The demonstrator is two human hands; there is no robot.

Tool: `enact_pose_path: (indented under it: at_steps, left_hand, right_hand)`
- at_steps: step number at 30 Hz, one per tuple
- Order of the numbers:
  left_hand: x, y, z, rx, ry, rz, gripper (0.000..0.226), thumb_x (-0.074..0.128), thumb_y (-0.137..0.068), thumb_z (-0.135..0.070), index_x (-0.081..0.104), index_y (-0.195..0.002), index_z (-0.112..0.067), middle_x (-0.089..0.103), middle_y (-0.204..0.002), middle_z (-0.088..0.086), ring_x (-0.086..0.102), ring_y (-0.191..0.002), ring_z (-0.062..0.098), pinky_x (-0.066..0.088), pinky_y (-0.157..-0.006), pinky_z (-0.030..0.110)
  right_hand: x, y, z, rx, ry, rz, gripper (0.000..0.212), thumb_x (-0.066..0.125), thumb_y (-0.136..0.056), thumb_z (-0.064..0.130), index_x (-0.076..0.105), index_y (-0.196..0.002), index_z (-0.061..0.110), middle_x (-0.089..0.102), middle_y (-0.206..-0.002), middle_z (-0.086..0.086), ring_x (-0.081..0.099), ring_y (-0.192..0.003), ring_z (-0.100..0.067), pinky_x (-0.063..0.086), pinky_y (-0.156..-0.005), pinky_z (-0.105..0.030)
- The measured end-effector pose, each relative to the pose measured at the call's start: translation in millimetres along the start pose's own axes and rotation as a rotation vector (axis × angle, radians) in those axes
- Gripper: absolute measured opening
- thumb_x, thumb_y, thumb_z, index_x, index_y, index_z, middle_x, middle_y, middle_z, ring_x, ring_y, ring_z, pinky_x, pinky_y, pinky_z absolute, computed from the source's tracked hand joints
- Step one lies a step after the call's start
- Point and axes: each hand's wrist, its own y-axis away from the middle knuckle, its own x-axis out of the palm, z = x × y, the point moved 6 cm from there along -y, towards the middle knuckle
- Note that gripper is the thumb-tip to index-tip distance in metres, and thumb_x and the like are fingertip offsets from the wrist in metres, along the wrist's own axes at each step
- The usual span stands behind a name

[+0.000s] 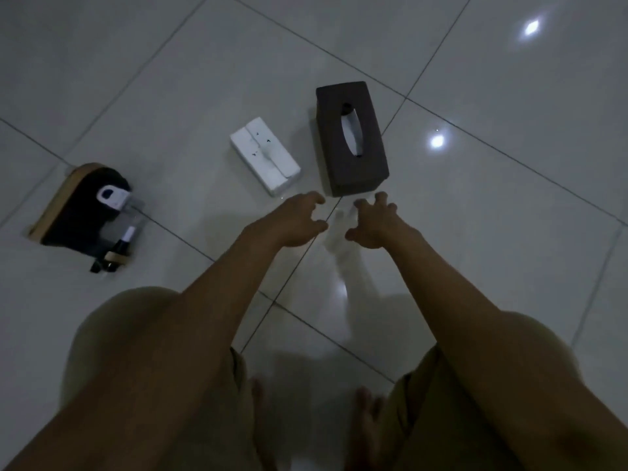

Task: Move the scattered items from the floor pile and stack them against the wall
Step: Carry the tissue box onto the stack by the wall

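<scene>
While both hands hover empty, glossy grey floor tiles [475, 232] mirror ceiling lights.

Tiled floor [509, 232]; white box [265, 154]; dark tissue box [350, 141]; organizer [85, 212]

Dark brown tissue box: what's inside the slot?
Through the oval slot of the dark brown rectangular tissue box, white tissue shows. How much remains inside is hidden by the box walls.

Both hands, left hand [292, 220] and right hand [373, 224], reach empty with fingers spread, just short of the dark tissue box [351, 139] and white box [265, 154] on the tiled floor [492, 232].
</scene>
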Motion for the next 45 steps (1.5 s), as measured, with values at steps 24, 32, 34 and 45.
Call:
enact_pose_path:
  at_steps: [24, 32, 34, 45]
  left_hand:
    - [3.8, -86.2, 60.4, -0.219, -0.349, -0.074, 0.094, 0.060, -0.092, -0.037, -0.010, -0.152, -0.023, -0.026, -0.158, 0.001, -0.014, -0.146, 0.032, 0.010, -0.116, 0.056]
    - [-2.4, -81.5, 68.4, -0.274, -0.440, -0.092, 0.095, 0.061, -0.090, -0.036, -0.009, -0.153, -0.020, -0.013, -0.161, 0.000, 0.001, -0.147, 0.032, 0.014, -0.114, 0.056]
    - [-5.5, -76.3, 75.8, -0.326, -0.424, -0.104, 0.100, 0.062, -0.089, -0.036, -0.015, -0.152, -0.020, -0.005, -0.160, 0.002, 0.013, -0.144, 0.034, 0.017, -0.112, 0.054]
    - [-7.6, -58.8, 102.5, -0.252, -0.487, -0.017, 0.083, 0.057, -0.092, -0.037, 0.001, -0.153, -0.034, -0.016, -0.160, -0.007, 0.007, -0.145, 0.035, 0.014, -0.113, 0.057]
  right_hand:
    - [-1.9, -69.1, -12.1, -0.189, 0.100, -0.167, 0.108, 0.070, -0.086, 0.035, -0.015, -0.152, 0.039, -0.034, -0.156, -0.004, -0.010, -0.144, -0.049, 0.025, -0.113, -0.059]
    - [-0.7, -66.1, -4.1, -0.224, 0.064, -0.195, 0.098, 0.068, -0.086, 0.042, -0.002, -0.155, 0.034, -0.021, -0.160, -0.009, 0.000, -0.142, -0.054, 0.023, -0.115, -0.055]
    - [-0.2, -58.7, -2.7, -0.253, 0.076, -0.223, 0.089, 0.065, -0.086, 0.045, 0.009, -0.155, 0.035, -0.009, -0.161, -0.007, 0.015, -0.139, -0.051, 0.031, -0.111, -0.054]
    - [-6.2, -66.1, 30.8, -0.119, 0.087, -0.408, 0.090, 0.064, -0.078, 0.064, 0.013, -0.149, 0.038, 0.012, -0.147, -0.015, 0.026, -0.128, -0.052, 0.036, -0.098, -0.065]
